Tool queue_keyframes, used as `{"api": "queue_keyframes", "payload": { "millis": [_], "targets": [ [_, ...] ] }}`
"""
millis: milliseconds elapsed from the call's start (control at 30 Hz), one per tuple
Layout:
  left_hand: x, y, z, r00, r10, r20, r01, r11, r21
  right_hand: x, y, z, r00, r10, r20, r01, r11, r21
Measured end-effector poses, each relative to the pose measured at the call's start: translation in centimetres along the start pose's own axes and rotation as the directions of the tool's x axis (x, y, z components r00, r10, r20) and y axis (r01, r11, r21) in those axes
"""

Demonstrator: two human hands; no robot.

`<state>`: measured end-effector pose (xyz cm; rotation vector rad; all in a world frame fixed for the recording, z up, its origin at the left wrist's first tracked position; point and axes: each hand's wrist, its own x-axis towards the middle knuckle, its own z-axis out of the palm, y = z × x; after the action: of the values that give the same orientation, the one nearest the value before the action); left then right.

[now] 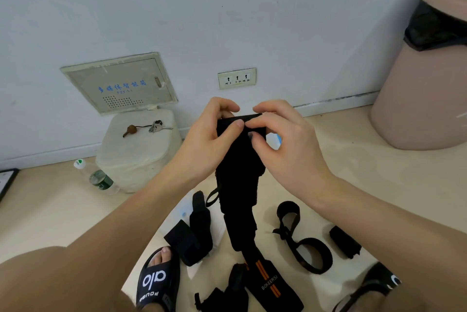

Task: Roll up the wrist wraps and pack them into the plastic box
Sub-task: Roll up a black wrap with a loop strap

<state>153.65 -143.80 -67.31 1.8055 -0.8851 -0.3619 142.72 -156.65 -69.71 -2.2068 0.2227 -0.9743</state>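
- Progress: early. Both hands are up, the left hand (214,132) and right hand (285,139) pinching the top end of one long black wrap (240,172), fingers curled on it; it hangs to the floor (50,210), roll barely started.
- Left to do: roll this one, the loose ones, then pack all.
- Plastic box: can't tell for sure; something clear and whitish (202,218) lies under the wraps, nothing visibly packed.
- Count: about five other wrap pieces on the floor, overlapping, only one rolled bundle (343,242).
- Two sandals, one bottle (98,177).

Floor (341,160): wraps (307,248), bottle (97,177), stool (137,150).
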Motion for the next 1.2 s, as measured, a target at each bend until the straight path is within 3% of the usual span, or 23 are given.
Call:
{"api": "queue_keyframes", "payload": {
  "millis": [200, 367, 433, 567, 833, 1000, 1200],
  "targets": [
    [-0.1, 0.5, -0.7, 0.993, 0.073, 0.092, -0.083, 0.991, 0.107, 1.1, -0.4, -1.0, 0.987, 0.146, 0.062, -0.154, 0.976, 0.155],
    [0.1, 0.3, -1.1, 0.990, 0.088, 0.108, -0.095, 0.993, 0.065, 2.1, -0.7, -1.7, 0.928, 0.294, 0.229, -0.358, 0.873, 0.332],
    [0.1, 0.3, -1.1, 0.989, 0.096, 0.115, -0.104, 0.992, 0.067, 2.4, -0.5, -2.2, 0.901, 0.322, 0.292, -0.409, 0.854, 0.320],
    [0.0, 0.4, -1.3, 0.985, 0.130, 0.116, -0.144, 0.983, 0.115, 2.4, 0.1, -2.3, 0.881, 0.294, 0.371, -0.393, 0.891, 0.226],
    [0.0, 0.0, -2.0, 0.983, 0.134, 0.125, -0.164, 0.948, 0.271, 2.4, 0.2, -2.1, 0.883, 0.294, 0.365, -0.423, 0.837, 0.347],
    [-0.3, 0.1, -2.3, 0.974, 0.180, 0.139, -0.210, 0.944, 0.254, 2.4, 0.0, -2.1, 0.872, 0.307, 0.381, -0.441, 0.831, 0.339],
    [-0.5, 0.1, -2.0, 0.960, 0.261, 0.100, -0.279, 0.910, 0.306, 2.7, -0.1, -2.3, 0.763, 0.354, 0.541, -0.583, 0.739, 0.338]
  ]
}}
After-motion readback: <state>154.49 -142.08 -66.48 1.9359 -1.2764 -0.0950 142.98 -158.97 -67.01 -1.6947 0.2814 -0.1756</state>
